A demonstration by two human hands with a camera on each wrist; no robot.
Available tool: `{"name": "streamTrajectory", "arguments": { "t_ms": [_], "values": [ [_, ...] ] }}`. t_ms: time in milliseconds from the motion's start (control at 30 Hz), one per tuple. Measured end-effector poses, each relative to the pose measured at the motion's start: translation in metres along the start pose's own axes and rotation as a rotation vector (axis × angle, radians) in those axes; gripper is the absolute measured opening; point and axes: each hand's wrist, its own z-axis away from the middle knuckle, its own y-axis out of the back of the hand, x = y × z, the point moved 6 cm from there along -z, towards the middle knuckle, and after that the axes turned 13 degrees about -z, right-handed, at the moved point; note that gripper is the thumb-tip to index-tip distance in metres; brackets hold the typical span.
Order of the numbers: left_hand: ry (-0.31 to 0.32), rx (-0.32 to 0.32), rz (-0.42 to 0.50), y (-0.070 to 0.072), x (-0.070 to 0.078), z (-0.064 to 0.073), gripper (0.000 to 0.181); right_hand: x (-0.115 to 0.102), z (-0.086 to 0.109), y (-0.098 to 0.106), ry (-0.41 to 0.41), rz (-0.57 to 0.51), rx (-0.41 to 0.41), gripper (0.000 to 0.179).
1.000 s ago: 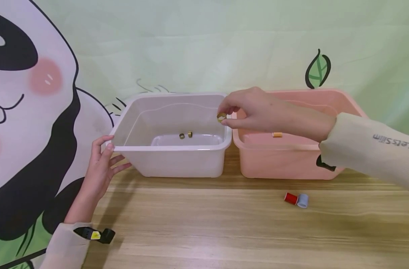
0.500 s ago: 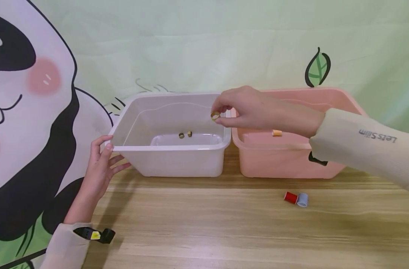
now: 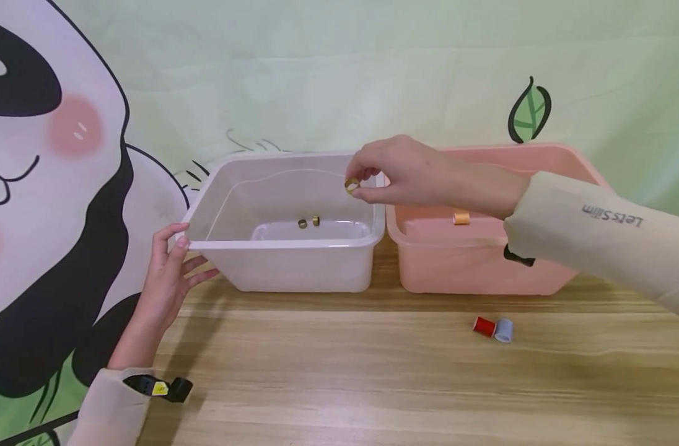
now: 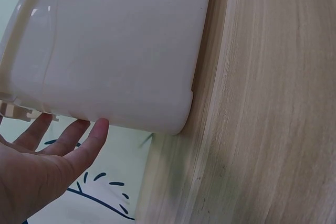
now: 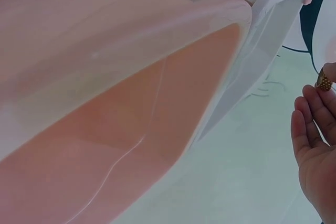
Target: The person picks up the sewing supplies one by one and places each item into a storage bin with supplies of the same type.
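My right hand pinches a gold, dimpled thimble ring between thumb and fingertips, over the right end of the white plastic bin. The dimples on the ring show in the right wrist view, at the frame's right edge. Two similar thimble rings lie on the bin's floor. My left hand holds the bin's left front corner, thumb on the rim and other fingers beneath it. In the left wrist view, fingertips of that hand touch the bin's side wall.
A pink bin stands right beside the white one, with an orange thread spool inside. On the wooden table in front lie a red spool and a pale blue spool, side by side. A printed panda cloth hangs behind.
My right hand has moved left and slightly up with the thimble ring, from the gap between the bins to over the white bin. The left hand keeps its place on the rim.
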Motion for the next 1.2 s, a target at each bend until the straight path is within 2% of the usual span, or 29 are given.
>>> {"name": "streamTrajectory", "arguments": {
  "t_ms": [600,867,1200],
  "values": [
    [-0.003,-0.007,0.009,-0.001,0.001,0.0,0.039,-0.002,-0.012,0.002,0.016,-0.009,0.017,0.016],
    [0.01,0.002,-0.013,-0.002,0.001,0.002,0.04,-0.002,-0.014,0.004,0.013,-0.01,0.025,0.017],
    [-0.004,-0.004,0.005,-0.001,0.002,0.001,0.039,-0.002,-0.015,0.01,0.007,-0.003,0.033,0.016]
  ]
}}
